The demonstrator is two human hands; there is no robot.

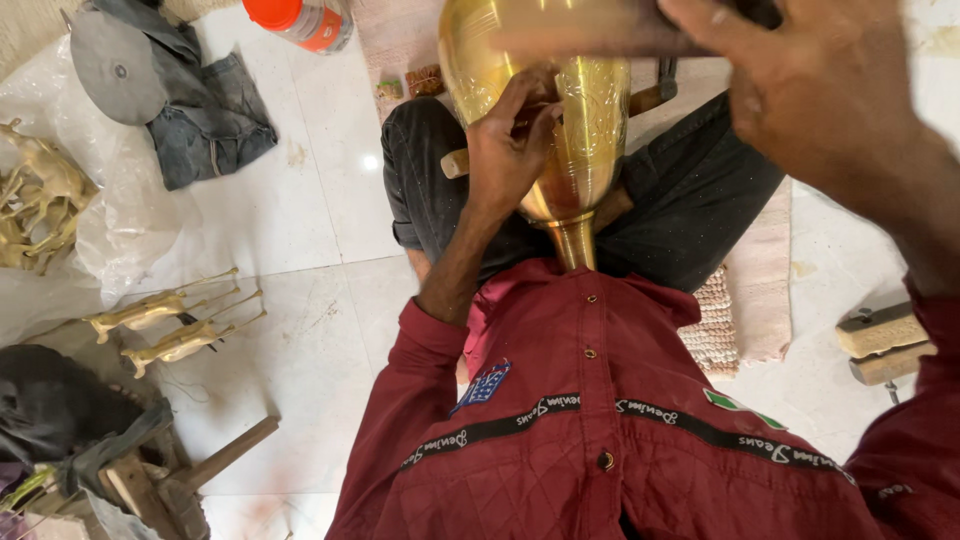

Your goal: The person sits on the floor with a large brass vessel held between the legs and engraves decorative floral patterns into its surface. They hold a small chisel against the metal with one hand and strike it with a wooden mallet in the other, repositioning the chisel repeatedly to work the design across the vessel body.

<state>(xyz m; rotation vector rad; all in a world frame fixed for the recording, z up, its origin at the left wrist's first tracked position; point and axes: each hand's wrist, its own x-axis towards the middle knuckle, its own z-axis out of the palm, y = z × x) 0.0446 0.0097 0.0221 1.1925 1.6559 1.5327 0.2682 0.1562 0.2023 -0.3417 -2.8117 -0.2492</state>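
Note:
A tall brass vase (590,130) rests across my lap, its narrow neck toward my chest and its wide body pointing away. My left hand (508,150) presses against the vase's side, fingers bent on the engraved surface, possibly pinching a small tool that I cannot make out. My right hand (800,80) is raised close to the camera and blurred, gripping a dark handle-like thing (590,38) that crosses over the vase's top. I wear a maroon shirt and dark trousers.
Brass animal figures (170,325) lie on the white tiled floor at left, with more on a plastic sheet (40,195). A grey cloth and round disc (118,65) sit at top left, an orange-capped bottle (300,20) beyond. Wooden blocks (880,340) lie at right.

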